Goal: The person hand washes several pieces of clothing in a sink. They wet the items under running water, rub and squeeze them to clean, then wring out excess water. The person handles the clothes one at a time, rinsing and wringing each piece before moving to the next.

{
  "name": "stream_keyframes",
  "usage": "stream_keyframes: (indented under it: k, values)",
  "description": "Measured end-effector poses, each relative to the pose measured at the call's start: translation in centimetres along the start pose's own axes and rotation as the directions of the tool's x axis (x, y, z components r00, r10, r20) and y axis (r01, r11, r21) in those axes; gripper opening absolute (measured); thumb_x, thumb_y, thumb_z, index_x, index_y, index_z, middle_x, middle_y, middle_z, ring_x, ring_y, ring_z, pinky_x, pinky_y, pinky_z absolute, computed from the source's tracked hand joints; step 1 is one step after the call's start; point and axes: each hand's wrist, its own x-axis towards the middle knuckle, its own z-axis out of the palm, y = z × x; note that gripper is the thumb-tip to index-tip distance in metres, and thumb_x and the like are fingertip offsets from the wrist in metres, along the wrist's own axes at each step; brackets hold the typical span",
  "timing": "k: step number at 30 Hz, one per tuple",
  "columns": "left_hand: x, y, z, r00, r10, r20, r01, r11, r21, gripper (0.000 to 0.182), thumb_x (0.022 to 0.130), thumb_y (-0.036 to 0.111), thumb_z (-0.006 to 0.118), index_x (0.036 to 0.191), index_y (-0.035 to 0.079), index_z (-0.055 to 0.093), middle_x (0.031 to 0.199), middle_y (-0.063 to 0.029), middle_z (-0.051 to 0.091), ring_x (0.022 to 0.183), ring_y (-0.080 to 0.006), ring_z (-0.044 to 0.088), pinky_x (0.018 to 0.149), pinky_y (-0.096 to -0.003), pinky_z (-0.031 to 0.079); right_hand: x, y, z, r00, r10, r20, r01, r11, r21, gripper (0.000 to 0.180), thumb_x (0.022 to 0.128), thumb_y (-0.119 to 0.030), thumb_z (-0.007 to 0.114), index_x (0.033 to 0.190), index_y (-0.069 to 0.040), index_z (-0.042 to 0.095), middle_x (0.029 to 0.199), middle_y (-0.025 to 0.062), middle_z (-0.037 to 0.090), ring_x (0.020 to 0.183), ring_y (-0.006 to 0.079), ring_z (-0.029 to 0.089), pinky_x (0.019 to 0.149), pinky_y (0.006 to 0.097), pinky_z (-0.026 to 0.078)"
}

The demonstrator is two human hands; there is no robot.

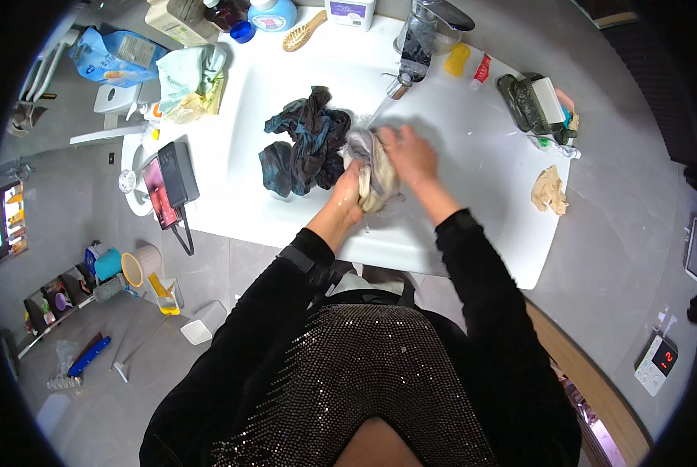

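In the white washbasin [488,175], my left hand [346,195] grips a wet, bunched cream-and-grey cloth [374,169] from its left side. My right hand [411,154] lies against the cloth's upper right, slightly blurred, with fingers apart; whether it grips the fabric is unclear. Water runs from the faucet [399,86] down to the top of the cloth. A dark, teal-patterned wet garment [310,143] lies crumpled in the basin just left of my left hand.
A phone [160,192] and a cabled power bank [178,174] rest at the basin's left edge. Along the back stand bottles, a wooden hairbrush [305,32] and a yellow sponge [457,59]. A soap dish [529,105] and a crumpled tan cloth [549,190] lie on the right.
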Motion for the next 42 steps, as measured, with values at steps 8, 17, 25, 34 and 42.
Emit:
stream_keyframes:
  k: [8, 17, 25, 34, 42]
  values:
    - [-3.3, 1.9, -0.7, 0.982, -0.085, -0.168, 0.079, 0.996, -0.045, 0.094, 0.084, 0.075, 0.043, 0.15, 0.011, 0.022, 0.153, -0.0161, 0.026, 0.14, -0.0389, 0.024, 0.111, -0.0619, 0.012, 7.0, 10.9, 2.9, 0.93, -0.153, -0.335, 0.146, 0.988, -0.044, 0.047, 0.092, -0.042, 0.054, 0.126, -0.01, 0.055, 0.119, 0.0173, 0.059, 0.112, 0.0344, 0.053, 0.095, 0.046, 0.042]
    - [2.4, 1.1, -1.9, 0.937, 0.17, 0.305, -0.105, 0.97, -0.218, 0.061, 0.094, 0.059, 0.041, 0.134, 0.013, 0.047, 0.135, -0.0124, 0.049, 0.122, -0.0307, 0.048, 0.103, -0.0437, 0.04, -6.9, -4.5, 4.9, 0.96, -0.267, 0.089, 0.202, 0.874, 0.441, 0.045, 0.089, -0.047, 0.056, 0.107, -0.006, 0.059, 0.099, 0.0203, 0.067, 0.091, 0.0413, 0.063, 0.08, 0.0453, 0.05]
    - [-0.7, 1.6, 2.3, 0.979, 0.174, 0.11, -0.171, 0.985, -0.039, 0.046, 0.102, 0.037, 0.037, 0.134, 0.005, 0.045, 0.126, -0.0128, 0.057, 0.111, -0.0246, 0.058, 0.094, -0.042, 0.047, 2.1, -0.4, -0.7, 0.964, -0.261, -0.055, 0.265, 0.957, 0.114, 0.041, 0.09, -0.05, 0.051, 0.094, -0.011, 0.063, 0.082, 0.0126, 0.068, 0.081, 0.035, 0.065, 0.074, 0.0458, 0.049]
    - [-1.9, 1.0, -0.8, 0.987, -0.093, -0.133, 0.083, 0.993, -0.08, 0.085, 0.087, 0.072, 0.038, 0.152, 0.022, 0.017, 0.155, -0.0177, 0.018, 0.14, -0.0445, 0.023, 0.113, -0.0575, 0.015, 4.1, 5.2, 6.9, 0.997, 0.063, 0.046, -0.074, 0.953, 0.293, 0.054, 0.087, -0.05, 0.057, 0.119, -0.007, 0.059, 0.118, 0.0156, 0.062, 0.11, 0.0343, 0.056, 0.092, 0.045, 0.044]
    - [1.8, 1.3, -1.1, 0.795, 0.149, 0.588, 0.217, 0.835, -0.506, 0.056, 0.098, 0.052, 0.03, 0.132, 0.01, 0.047, 0.13, -0.0142, 0.052, 0.118, -0.0315, 0.051, 0.099, -0.0477, 0.041, -8.2, -4.6, 3.0, 0.96, -0.274, -0.063, 0.28, 0.917, 0.284, 0.038, 0.085, -0.04, 0.062, 0.107, -0.01, 0.059, 0.102, 0.0187, 0.063, 0.091, 0.0401, 0.061, 0.078, 0.0498, 0.049]
